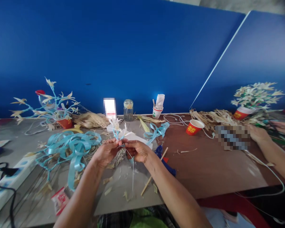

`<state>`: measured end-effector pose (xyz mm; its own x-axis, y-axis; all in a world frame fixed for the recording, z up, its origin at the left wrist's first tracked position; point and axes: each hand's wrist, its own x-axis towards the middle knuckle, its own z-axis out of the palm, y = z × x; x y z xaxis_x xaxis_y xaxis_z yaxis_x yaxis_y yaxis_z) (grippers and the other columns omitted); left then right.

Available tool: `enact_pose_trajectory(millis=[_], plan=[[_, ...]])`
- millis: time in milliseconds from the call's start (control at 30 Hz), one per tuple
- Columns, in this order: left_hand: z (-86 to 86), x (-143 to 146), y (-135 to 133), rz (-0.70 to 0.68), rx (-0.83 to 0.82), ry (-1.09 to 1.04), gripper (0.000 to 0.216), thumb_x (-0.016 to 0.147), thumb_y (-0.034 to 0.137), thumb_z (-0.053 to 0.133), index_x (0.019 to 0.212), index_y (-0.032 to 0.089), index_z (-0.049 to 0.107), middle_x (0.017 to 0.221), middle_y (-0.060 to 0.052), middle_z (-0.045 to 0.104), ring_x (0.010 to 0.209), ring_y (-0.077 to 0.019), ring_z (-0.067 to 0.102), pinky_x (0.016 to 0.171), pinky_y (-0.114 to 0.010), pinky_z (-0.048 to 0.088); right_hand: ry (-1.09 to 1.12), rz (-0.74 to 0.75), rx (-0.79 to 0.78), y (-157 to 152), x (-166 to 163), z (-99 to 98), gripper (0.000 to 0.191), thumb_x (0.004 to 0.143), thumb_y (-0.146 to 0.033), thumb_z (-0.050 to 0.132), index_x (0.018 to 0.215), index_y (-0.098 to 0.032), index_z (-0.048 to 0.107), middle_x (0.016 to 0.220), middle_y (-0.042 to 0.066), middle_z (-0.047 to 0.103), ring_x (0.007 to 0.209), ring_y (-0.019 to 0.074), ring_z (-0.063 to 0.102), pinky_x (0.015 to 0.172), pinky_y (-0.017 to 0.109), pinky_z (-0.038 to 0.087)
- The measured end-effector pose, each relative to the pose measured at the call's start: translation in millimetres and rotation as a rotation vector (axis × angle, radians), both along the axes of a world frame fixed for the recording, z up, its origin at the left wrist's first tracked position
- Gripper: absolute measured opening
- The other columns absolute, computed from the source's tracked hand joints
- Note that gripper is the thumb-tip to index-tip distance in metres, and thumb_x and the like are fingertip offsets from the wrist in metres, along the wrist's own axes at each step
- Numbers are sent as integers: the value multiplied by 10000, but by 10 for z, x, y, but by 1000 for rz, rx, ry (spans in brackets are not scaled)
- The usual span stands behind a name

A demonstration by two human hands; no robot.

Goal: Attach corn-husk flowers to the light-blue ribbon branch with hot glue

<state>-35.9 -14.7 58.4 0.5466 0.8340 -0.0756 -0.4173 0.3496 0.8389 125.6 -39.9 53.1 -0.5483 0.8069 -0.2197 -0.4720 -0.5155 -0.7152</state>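
Observation:
At the middle of the table, my left hand [108, 152] and my right hand [138, 151] meet, fingertips pinched on a husk flower stem [117, 135]. Pale petals and light-blue wrapping on the stem rise above my fingers. A thin white wire [133, 177] hangs below my right hand. Left of my hands lies a loose heap of light-blue ribbon [73, 144]. Beyond them is a white block or sheet [135, 137], partly hidden, and a smaller blue ribbon bunch [158, 131]. A wooden stick [147, 186] and blue-handled tool [167, 164] lie beside my right forearm.
Husk flowers stand in red cups at left [64, 123] and right [242, 112]. A glass jar [128, 110], white cup [157, 111] and red paper cup [194, 127] stand behind. A power strip [14, 183] lies left. Another person's hand [258, 133] is at right.

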Motion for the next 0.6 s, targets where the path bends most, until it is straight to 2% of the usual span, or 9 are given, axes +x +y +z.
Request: enact_pose_trajectory(millis=[133,233,333,400,500,600], plan=[[-5,20,0,41,37,19,149,646,232,733,591,123,648,671,-40,594,716,-155,544,728,-275,409,-142,-122,21,-7,-28,-1,257,539,-268,724,654,-165,518,371,-138,249,362,22,148,420,206,91],[-16,44,-1,99,86,91,188,647,291,745,650,117,674,653,-30,603,667,-135,521,690,-261,391,-381,-265,112,-40,-71,25,202,523,-250,720,610,-158,562,398,-103,368,376,38,249,426,214,168],[-33,71,-1,155,153,198,199,649,308,746,683,121,686,657,-24,624,654,-128,516,678,-254,378,-684,-420,365,-96,-113,59,84,600,-220,675,648,-161,640,547,-40,558,501,89,458,533,228,322],[-54,95,-4,190,205,257,186,665,301,734,673,124,681,653,-21,627,658,-130,522,683,-254,378,-898,-500,564,-137,-137,64,67,673,-201,620,706,-179,673,684,6,645,649,148,562,645,259,376],[-89,152,-22,254,230,273,171,679,286,723,650,126,670,633,-12,617,643,-130,531,676,-256,388,-1162,-571,751,-181,-165,31,148,763,-214,546,822,-204,682,743,58,676,708,200,593,673,290,379],[-98,218,-59,309,161,172,144,677,263,727,662,132,670,623,-2,602,632,-122,532,664,-249,399,-1217,-626,814,-190,-171,3,162,797,-236,521,854,-213,671,715,72,669,677,206,587,652,290,375]])
